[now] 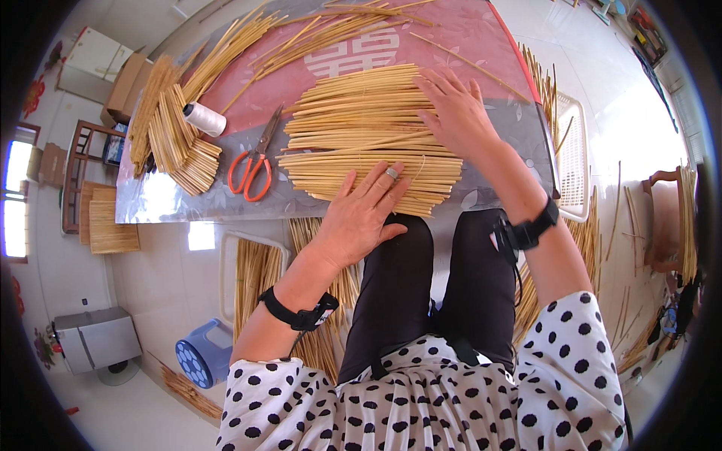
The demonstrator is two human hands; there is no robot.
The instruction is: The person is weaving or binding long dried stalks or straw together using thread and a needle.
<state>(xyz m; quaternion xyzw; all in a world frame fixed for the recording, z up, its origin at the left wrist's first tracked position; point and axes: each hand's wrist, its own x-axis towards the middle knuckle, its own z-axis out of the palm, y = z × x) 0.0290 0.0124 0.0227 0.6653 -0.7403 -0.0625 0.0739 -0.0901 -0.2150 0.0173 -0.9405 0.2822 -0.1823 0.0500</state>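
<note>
Both hands are lying flat and open on the straw mat (361,135), holding nothing. The mat is a round-ish bundle of pale straws laid side by side, sitting mid-counter in front of the person. Left hand (361,210) is pressing its near edge; right hand (455,113) is pressing the far right part. No closed grip on either, fingers spread wide.

To do this well, I'd say: keep palms flat and pressure even so the straws are staying parallel and not rolling or fanning at the ends.

Counter (150,199) is carrying a glossy pink-and-grey cover. Orange-handled scissors (256,161) are lying just left of the mat, a white thread spool (204,119) and stacked straw bundles (177,143) further left. More straw is lying on the pale floor (165,270), plus a blue stool (201,361).
</note>
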